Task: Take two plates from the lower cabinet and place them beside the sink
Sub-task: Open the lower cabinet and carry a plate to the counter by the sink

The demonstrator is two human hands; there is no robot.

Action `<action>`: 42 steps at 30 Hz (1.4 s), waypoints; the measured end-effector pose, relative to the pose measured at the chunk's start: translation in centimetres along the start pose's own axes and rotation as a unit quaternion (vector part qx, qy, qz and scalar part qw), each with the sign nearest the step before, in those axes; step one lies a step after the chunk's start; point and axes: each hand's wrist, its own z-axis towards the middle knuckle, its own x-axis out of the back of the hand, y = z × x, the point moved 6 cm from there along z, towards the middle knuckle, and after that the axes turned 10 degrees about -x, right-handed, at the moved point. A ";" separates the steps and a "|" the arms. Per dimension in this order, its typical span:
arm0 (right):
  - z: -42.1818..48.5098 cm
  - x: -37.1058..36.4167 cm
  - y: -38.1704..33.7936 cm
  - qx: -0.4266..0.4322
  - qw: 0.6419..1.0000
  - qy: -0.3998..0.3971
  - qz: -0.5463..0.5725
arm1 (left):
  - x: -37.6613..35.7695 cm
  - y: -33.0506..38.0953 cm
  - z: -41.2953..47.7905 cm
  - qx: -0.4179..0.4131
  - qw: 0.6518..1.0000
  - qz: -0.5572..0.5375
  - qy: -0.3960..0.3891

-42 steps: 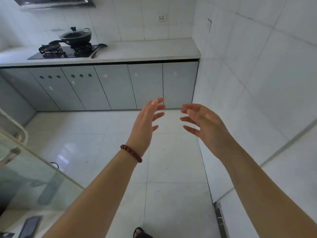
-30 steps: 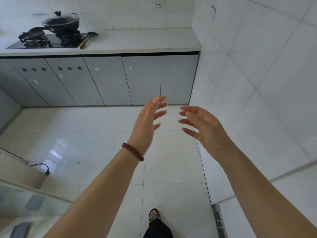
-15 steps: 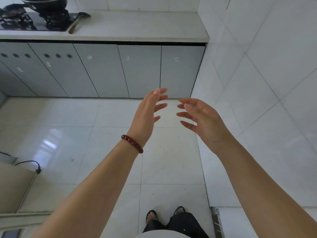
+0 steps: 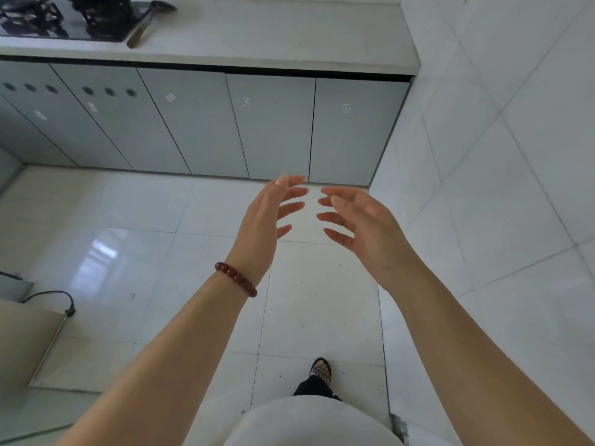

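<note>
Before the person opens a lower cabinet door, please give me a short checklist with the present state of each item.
1. Left hand free: ok, open and holding nothing.
2. Right hand free: ok, open and holding nothing.
3. Lower cabinet doors within reach: not ok, both hands are apart from them.
4. Doors opened: not ok, all shut.
5. Plates located: cannot tell, none visible.
6. Floor ahead free of obstacles: ok.

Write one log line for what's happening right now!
stage: approach | left hand: open, empty | right hand: open, empty | cabinet doors: closed | plates: unseen
</note>
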 end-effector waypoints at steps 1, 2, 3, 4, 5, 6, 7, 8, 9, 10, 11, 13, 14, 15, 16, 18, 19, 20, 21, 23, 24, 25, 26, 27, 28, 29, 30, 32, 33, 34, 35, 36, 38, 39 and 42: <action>0.7 0.4 -0.2 -0.001 1.000 -0.001 -0.001 | -0.5 -0.1 0.8 -0.001 1.000 0.003 -0.001; 1.4 0.8 -0.4 -0.001 1.000 -0.002 -0.001 | -0.8 -0.3 1.6 -0.002 1.000 0.004 -0.001; 2.1 1.1 -0.6 -0.002 1.000 -0.004 0.000 | -1.1 -0.4 2.3 -0.001 1.000 0.004 0.001; 2.8 1.4 -0.8 -0.003 1.000 -0.007 0.001 | -1.4 -0.5 3.1 0.000 1.000 0.002 0.004; 3.4 1.7 -1.0 -0.005 1.000 -0.011 0.002 | -1.5 -0.6 3.8 -0.001 1.000 0.001 0.007; 4.1 1.8 -1.2 -0.008 1.000 -0.013 0.004 | -1.7 -0.6 4.4 -0.004 1.000 0.002 0.009; 4.8 2.1 -1.4 -0.010 1.000 -0.013 0.006 | -1.9 -0.6 5.1 -0.008 1.000 0.004 0.010; 5.5 2.2 -1.7 -0.012 1.000 -0.013 0.007 | -2.0 -0.6 5.9 -0.012 1.000 0.004 0.010; 6.3 2.4 -1.9 -0.014 1.000 -0.012 0.008 | -2.1 -0.6 6.7 -0.012 1.000 0.003 0.011; 7.1 2.6 -2.1 -0.017 1.000 -0.010 0.009 | -2.1 -0.6 7.6 -0.010 1.000 0.001 0.012; 7.9 2.7 -2.3 -0.019 1.000 -0.008 0.009 | -2.1 -0.7 8.5 -0.009 1.000 0.000 0.011; 9.8 2.9 -2.8 -0.022 1.000 -0.003 0.009 | -2.0 -0.7 10.5 -0.007 1.000 -0.003 0.007; 10.7 3.0 -3.1 -0.024 1.000 -0.001 0.009 | -2.0 -0.7 11.6 -0.005 1.000 -0.005 0.003; 11.7 3.1 -3.4 -0.024 1.000 0.002 0.009 | -1.9 -0.8 12.6 -0.004 1.000 -0.007 0.000; 12.7 3.1 -3.8 -0.024 1.000 0.006 0.009 | -1.8 -0.8 13.8 -0.003 1.000 -0.009 -0.003; 14.7 3.1 -4.7 -0.024 1.000 0.015 0.011 | -1.5 -0.7 16.2 0.001 1.000 -0.007 -0.011; 15.8 3.0 -5.1 -0.024 0.999 0.018 0.013 | -1.3 -0.7 17.4 0.004 1.000 -0.005 -0.016; 16.8 2.9 -5.6 -0.026 0.999 0.022 0.014 | -1.1 -0.6 18.7 0.006 1.000 -0.003 -0.020; 17.8 2.8 -6.0 -0.028 0.999 0.026 0.015 | -0.8 -0.6 19.8 0.008 1.000 -0.002 -0.024; 19.8 2.7 -6.7 -0.031 0.999 0.040 0.019 | -0.4 -0.6 22.1 0.008 0.999 0.002 -0.034; 20.7 2.6 -7.0 -0.032 0.998 0.047 0.022 | -0.2 -0.6 23.1 0.008 0.999 0.004 -0.041; 21.6 2.5 -7.3 -0.032 0.998 0.052 0.026 | 0.0 -0.7 24.1 0.008 0.999 0.005 -0.047; 22.5 2.4 -7.5 -0.031 0.998 0.055 0.031 | 0.3 -0.8 25.0 0.008 0.998 0.008 -0.054; 23.4 2.4 -7.8 -0.032 0.997 0.057 0.037 | 0.5 -1.0 25.9 0.009 0.998 0.010 -0.060; 24.2 2.3 -7.9 -0.034 0.997 0.059 0.043 | 0.8 -1.1 26.8 0.010 0.998 0.013 -0.064; 25.1 2.2 -8.1 -0.035 0.997 0.059 0.046 | 1.1 -1.3 27.7 0.011 0.998 0.015 -0.066; 26.0 2.1 -8.3 -0.037 0.996 0.060 0.046 | 1.4 -1.4 28.6 0.011 0.998 0.017 -0.066; 27.8 1.9 -8.6 -0.043 0.996 0.061 0.045 | 1.8 -1.8 30.2 0.017 0.998 0.018 -0.064; 28.7 1.9 -8.8 -0.047 0.996 0.060 0.045 | 2.0 -2.0 31.1 0.021 0.998 0.018 -0.063; 29.6 1.9 -9.0 -0.049 0.996 0.058 0.046 | 2.1 -2.1 31.9 0.023 0.998 0.017 -0.063; 30.6 1.9 -9.2 -0.052 0.996 0.057 0.046 | 2.2 -2.2 32.9 0.025 0.998 0.015 -0.062; 31.5 1.9 -9.5 -0.053 0.996 0.054 0.045 | 2.2 -2.2 33.8 0.027 0.998 0.013 -0.061; 33.5 2.0 -10.2 -0.054 0.996 0.047 0.044 | 2.3 -2.2 35.7 0.029 0.998 0.012 -0.058; 34.5 2.1 -10.6 -0.053 0.997 0.042 0.042 | 2.3 -2.1 36.8 0.028 0.998 0.013 -0.055; 37.5 2.7 -12.0 -0.052 0.998 0.031 0.035 | 2.1 -1.9 40.0 0.024 0.999 0.016 -0.045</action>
